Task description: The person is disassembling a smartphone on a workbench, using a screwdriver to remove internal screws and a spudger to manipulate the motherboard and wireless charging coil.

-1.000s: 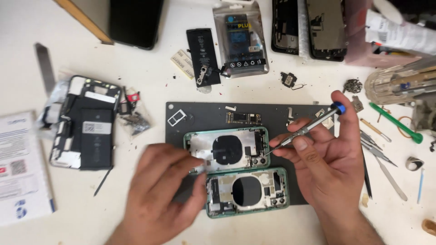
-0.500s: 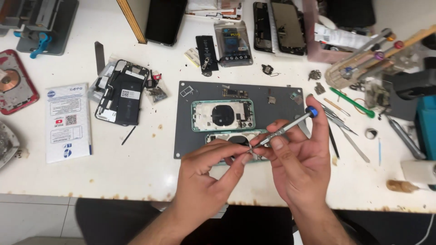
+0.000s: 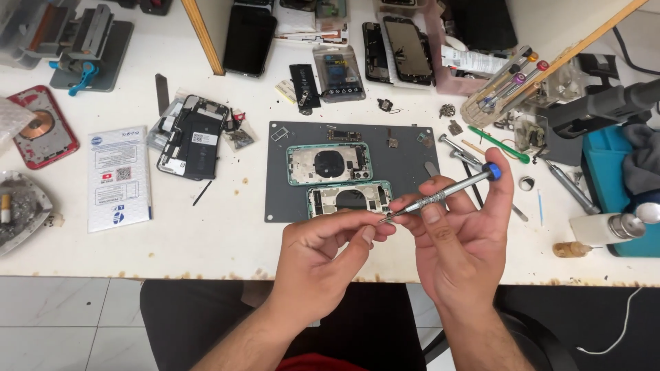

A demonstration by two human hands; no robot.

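Right hand [image 3: 462, 240]: grip closed on a precision screwdriver [image 3: 440, 195]; shaft pinched between thumb and fingers, blue cap by the forefinger tip, apparently to steady and spin it; tip slanted down-left.
Left hand [image 3: 323, 247]: fingertips pinched together right at the driver's tip, seemingly about something too small to make out.
Beyond both grips: two green-rimmed phone housings [image 3: 328, 163], open side up on a dark grey work mat [image 3: 405, 154]; nearer housing [image 3: 349, 198] just past the fingertips.
Far left of grips: disassembled phone [image 3: 192, 137] on the white bench [image 3: 172, 233].
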